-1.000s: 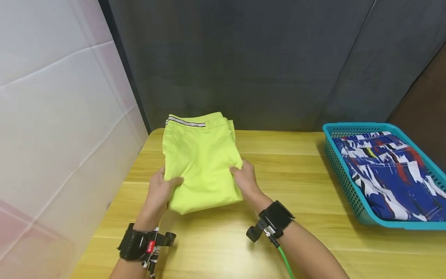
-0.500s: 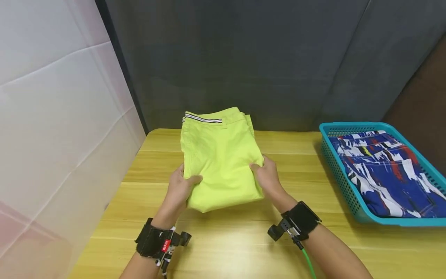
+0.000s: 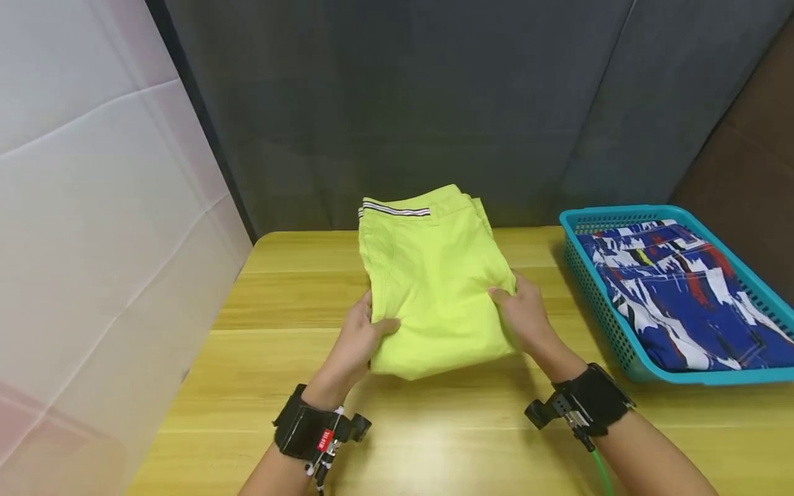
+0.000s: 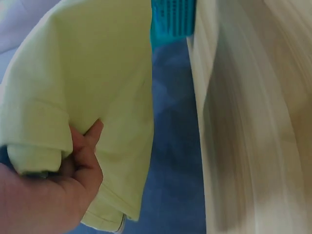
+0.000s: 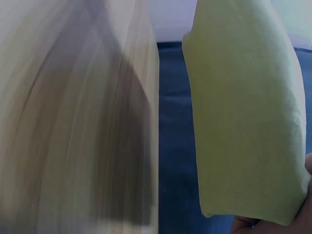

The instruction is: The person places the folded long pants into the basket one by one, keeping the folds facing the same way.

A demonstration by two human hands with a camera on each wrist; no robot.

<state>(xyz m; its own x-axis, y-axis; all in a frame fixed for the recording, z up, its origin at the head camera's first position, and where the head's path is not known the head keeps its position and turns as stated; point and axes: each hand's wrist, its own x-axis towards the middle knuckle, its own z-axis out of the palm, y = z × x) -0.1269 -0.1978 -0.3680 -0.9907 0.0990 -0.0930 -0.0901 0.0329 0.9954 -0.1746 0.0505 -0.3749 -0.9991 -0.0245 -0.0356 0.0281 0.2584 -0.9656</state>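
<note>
A folded pair of yellow-green pants [image 3: 437, 282] is held up over the wooden table in the head view, its striped waistband at the far side. My left hand [image 3: 360, 337] grips the left edge, thumb on top and fingers underneath. On the opposite edge my right hand [image 3: 524, 313] pinches the cloth the same way. The left wrist view shows the left hand [image 4: 63, 180] with its fingers curled around the folded layers of the pants [image 4: 107, 73]. In the right wrist view the pants [image 5: 243, 112] hide most of the right hand, which shows at the lower right corner.
A turquoise basket [image 3: 626, 344] stands on the right of the wooden table [image 3: 279, 296], with folded blue, white and red patterned clothing [image 3: 676, 296] inside. A dark cloth backdrop [image 3: 397, 103] rises behind the table, and a pale panel [image 3: 93, 227] stands along the left.
Both hands have carried the folded pants to the right, closer to the basket. The grip on both edges stays the same. The basket appears slightly further left in the view.
</note>
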